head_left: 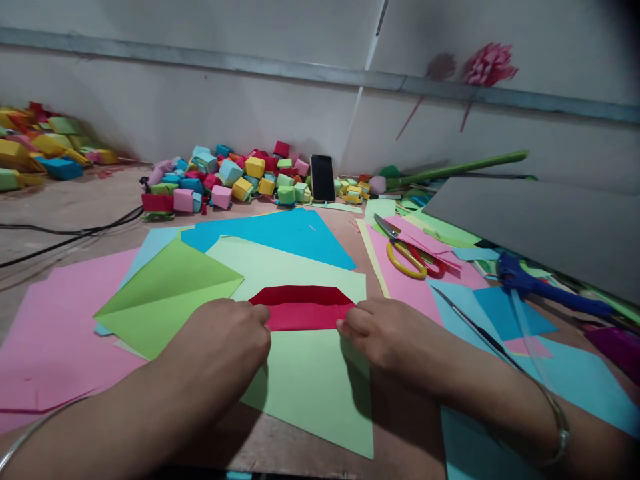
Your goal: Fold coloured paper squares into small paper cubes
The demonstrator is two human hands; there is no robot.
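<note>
tabletop (pixel 90 197), left hand (pixel 230 337), right hand (pixel 380 327); both pinching folded red paper (pixel 305 317)

Red paper (pixel 307 317) here, folded long and low, sitting just off the middle of the view toward six o'clock, its length running from nine to three! Look at that darker red strip along its twelve o'clock side, corners slanting inward, and the brighter, pinkish-red flap along its six o'clock side. Both ends are pinched, partly hidden.
</note>
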